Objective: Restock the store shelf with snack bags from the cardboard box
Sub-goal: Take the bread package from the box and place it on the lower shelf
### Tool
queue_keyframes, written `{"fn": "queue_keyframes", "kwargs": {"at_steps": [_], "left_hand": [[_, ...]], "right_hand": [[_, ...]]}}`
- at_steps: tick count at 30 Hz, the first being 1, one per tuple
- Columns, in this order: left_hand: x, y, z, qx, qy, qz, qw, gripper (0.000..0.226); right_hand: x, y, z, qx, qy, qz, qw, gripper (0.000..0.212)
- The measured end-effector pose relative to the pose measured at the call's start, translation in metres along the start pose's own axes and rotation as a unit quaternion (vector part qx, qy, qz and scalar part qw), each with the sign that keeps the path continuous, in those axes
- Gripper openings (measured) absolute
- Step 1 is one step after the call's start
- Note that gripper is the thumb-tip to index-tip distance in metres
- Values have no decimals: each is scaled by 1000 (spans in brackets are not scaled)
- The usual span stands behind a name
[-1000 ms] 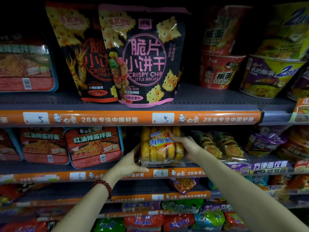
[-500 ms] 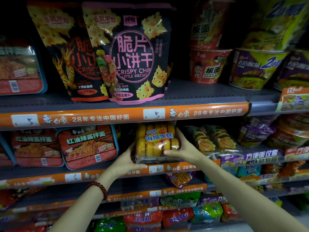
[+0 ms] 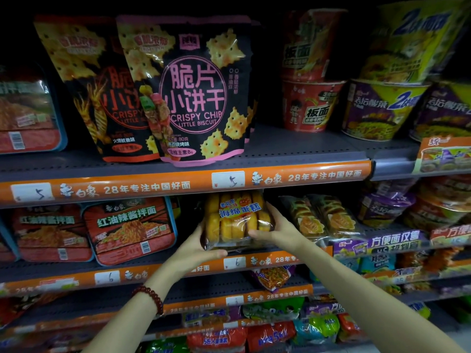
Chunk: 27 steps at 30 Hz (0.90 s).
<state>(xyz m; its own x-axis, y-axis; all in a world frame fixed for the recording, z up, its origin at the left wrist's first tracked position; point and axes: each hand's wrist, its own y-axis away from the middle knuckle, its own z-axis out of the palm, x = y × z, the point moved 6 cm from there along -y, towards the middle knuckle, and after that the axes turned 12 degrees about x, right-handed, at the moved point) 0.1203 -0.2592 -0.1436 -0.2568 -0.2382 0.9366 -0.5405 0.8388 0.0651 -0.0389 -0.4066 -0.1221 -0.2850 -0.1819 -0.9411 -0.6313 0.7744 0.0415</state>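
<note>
A clear bag of yellow sponge cakes (image 3: 235, 220) with a blue and orange label stands on the middle shelf (image 3: 153, 270), under the orange price strip. My left hand (image 3: 197, 247) cups its lower left corner. My right hand (image 3: 276, 230) grips its right side, thumb across the front. Both arms reach up from the bottom of the view, the left wrist wearing a red bead bracelet (image 3: 150, 298). The cardboard box is out of view.
Black crispy biscuit bags (image 3: 193, 93) stand on the upper shelf, cup noodles (image 3: 311, 105) to their right. Red noodle trays (image 3: 127, 228) sit left of the cake bag, clear pastry bags (image 3: 321, 217) right of it. Lower shelves hold more snack packs.
The cake bag has gone further back and upright onto the middle shelf. My right hand slid from its top to its right side; the left stays under the corner.
</note>
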Motion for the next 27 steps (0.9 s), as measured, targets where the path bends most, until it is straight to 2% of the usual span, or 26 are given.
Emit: {"fn": "queue_keyframes", "kwargs": {"at_steps": [7,12,18,22,27], "left_hand": [[20,-4,14,-6,33,14,999,121],[29,-12,52,-47,17,14,999,116],[31,-6,71,-30,11,0,999,125],[38,3,55,16,-28,-21,999,111],[59,24,26,67,-98,7,993,70]], "right_hand": [[5,0,-8,50,55,22,997,71],[21,1,-51,67,56,47,995,75],[28,9,-66,58,69,36,995,73],[12,9,-66,72,170,-9,983,75],[-32,17,-70,105,312,-96,939,70]]}}
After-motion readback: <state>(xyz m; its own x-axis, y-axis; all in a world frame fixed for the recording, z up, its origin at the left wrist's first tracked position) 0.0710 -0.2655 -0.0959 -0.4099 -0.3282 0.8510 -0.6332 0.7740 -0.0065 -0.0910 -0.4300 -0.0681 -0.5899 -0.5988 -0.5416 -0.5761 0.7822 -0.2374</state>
